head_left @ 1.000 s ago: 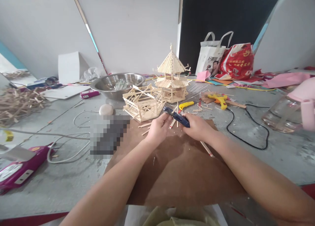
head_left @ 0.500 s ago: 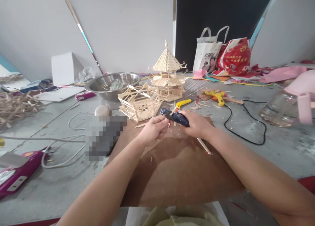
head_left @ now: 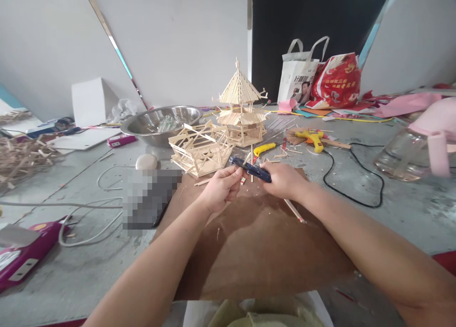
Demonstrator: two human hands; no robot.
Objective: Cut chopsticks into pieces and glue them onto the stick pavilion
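Note:
My right hand [head_left: 283,178] is closed around the handle of a dark blue hand tool [head_left: 259,171], whose exact kind I cannot make out. The tool points left, toward my left hand [head_left: 224,187]. My left fingertips are pinched at its far end, on what looks like a thin wooden stick [head_left: 243,180], mostly hidden by the fingers and tool. Both hands are above a brown board [head_left: 263,255]. Just beyond stand an open stick frame [head_left: 199,152] and a pagoda model [head_left: 242,113] built of sticks. A yellow-handled cutter [head_left: 264,149] lies behind the tool.
A steel bowl [head_left: 142,129] stands behind the frame. On the right are a yellow glue gun [head_left: 310,138] with a black cord and a clear jug [head_left: 399,160]. Leftward lie a phone [head_left: 166,189], cables, a purple power strip [head_left: 35,246] and a stick pile [head_left: 24,158].
The dark blue tool has turned slightly in my right hand and shows a narrower side. The stick that rose above it has dropped from sight there. The view has shifted slightly.

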